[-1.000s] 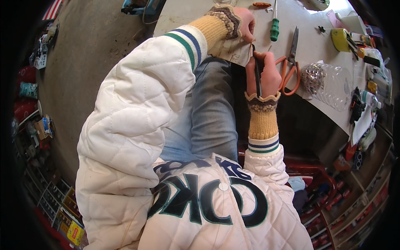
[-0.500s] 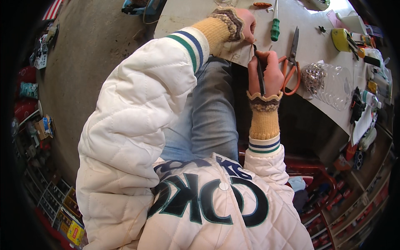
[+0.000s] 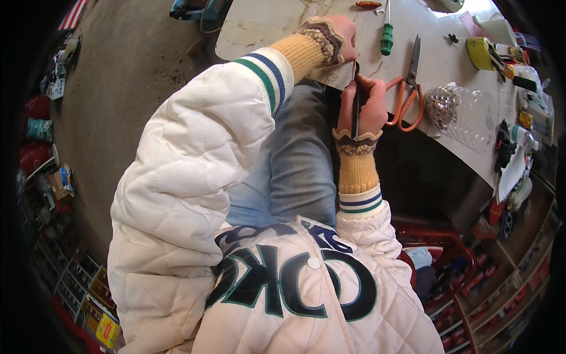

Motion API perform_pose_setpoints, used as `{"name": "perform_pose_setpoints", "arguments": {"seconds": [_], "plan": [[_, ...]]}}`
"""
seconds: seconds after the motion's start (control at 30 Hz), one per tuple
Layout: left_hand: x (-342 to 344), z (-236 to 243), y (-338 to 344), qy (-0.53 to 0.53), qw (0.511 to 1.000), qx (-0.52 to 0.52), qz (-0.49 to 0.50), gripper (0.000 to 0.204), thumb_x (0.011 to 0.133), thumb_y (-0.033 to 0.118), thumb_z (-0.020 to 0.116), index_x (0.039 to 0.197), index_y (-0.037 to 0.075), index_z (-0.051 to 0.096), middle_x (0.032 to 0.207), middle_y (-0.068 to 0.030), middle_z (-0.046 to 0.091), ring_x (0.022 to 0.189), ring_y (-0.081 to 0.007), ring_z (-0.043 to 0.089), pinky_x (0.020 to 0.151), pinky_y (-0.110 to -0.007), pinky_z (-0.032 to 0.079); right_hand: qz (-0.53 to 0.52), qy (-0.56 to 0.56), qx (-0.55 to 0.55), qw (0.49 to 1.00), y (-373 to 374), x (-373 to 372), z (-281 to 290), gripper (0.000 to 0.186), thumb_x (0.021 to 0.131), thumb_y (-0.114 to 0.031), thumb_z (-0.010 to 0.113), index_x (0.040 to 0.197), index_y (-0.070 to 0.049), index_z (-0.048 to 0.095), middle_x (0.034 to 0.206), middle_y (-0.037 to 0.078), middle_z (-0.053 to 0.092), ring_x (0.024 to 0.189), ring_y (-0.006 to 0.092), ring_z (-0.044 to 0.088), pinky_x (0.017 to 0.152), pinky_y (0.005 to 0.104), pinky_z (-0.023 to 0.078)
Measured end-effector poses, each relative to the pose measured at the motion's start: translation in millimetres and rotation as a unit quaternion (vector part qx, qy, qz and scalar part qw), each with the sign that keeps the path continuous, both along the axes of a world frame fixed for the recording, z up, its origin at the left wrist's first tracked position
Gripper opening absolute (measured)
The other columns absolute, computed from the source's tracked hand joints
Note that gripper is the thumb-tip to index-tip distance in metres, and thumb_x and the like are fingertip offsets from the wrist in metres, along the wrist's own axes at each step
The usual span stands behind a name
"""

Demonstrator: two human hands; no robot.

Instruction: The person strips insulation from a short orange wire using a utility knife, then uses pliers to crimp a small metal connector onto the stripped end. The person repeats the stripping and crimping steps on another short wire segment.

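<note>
My left hand [image 3: 345,36] rests at the table's near edge, fingers curled together. What they pinch is mostly hidden; a thin, light strand shows just below the fingertips. My right hand [image 3: 372,105] is closed around a slim black tool [image 3: 356,109], possibly tweezers, whose exact kind I cannot make out. Its tip points up toward the left fingertips, almost touching them. Just right of my right hand lie scissors [image 3: 407,97] with orange handles and dark blades. Beyond them is a screwdriver [image 3: 387,41] with a green handle.
On the table [image 3: 253,29] lies a clear plastic bottle [image 3: 474,118] with small brownish pieces at one end. A yellow-green container [image 3: 480,53] holding tools stands farther right. A reddish-brown object [image 3: 368,5] lies at the far side. A red chair [image 3: 442,236] is at lower right.
My right hand has shifted slightly left with the black tool, which now stands more upright. The left hand has moved a little left. Both keep their grip.
</note>
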State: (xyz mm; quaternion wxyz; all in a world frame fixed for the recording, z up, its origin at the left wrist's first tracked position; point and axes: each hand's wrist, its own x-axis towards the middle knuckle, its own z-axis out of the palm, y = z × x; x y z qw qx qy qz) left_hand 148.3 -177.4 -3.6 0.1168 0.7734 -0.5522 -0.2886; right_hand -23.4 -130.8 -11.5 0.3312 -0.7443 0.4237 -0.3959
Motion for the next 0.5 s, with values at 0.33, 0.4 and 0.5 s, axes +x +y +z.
{"name": "perform_pose_setpoints", "arguments": {"seconds": [0.33, 0.4, 0.5], "plan": [[1.6, 20.3, 6.5, 0.018, 0.999, 0.033, 0.001, 0.029, 0.076, 0.030, 0.074, 0.099, 0.013, 0.078, 0.101, -0.0127, 0.074, 0.096, -0.0291, 0.071, 0.089, -0.040, 0.053, 0.006, 0.008, -0.013, 1.000, -0.2, -4.0, -3.0, 0.014, 0.086, -0.003, 0.068, 0.097, -0.001, 0.060, 0.075, 0.011, 0.061, 0.064, 0.0210, 0.063, 0.061, 0.0308, 0.051], [7.9, 23.9, 4.2, 0.030, 0.998, 0.036, -0.029, 0.030, 0.075, 0.029, 0.074, 0.099, 0.013, 0.078, 0.102, -0.0131, 0.074, 0.097, -0.0297, 0.071, 0.089, -0.040, 0.054, 0.008, 0.011, -0.020, 1.000, 0.1, -5.1, -1.8, 0.014, 0.086, -0.003, 0.068, 0.097, -0.001, 0.060, 0.075, 0.011, 0.061, 0.064, 0.0212, 0.062, 0.061, 0.0309, 0.051], [6.6, 18.6, -1.6, 0.017, 0.999, 0.040, -0.028, 0.032, 0.075, 0.030, 0.074, 0.102, 0.013, 0.078, 0.102, -0.0135, 0.074, 0.097, -0.0303, 0.071, 0.087, -0.041, 0.055, 0.015, 0.020, -0.021, 0.999, 1.3, -6.6, -0.2, 0.013, 0.087, -0.004, 0.068, 0.097, -0.001, 0.060, 0.074, 0.012, 0.060, 0.063, 0.0223, 0.062, 0.061, 0.0312, 0.051]]}}
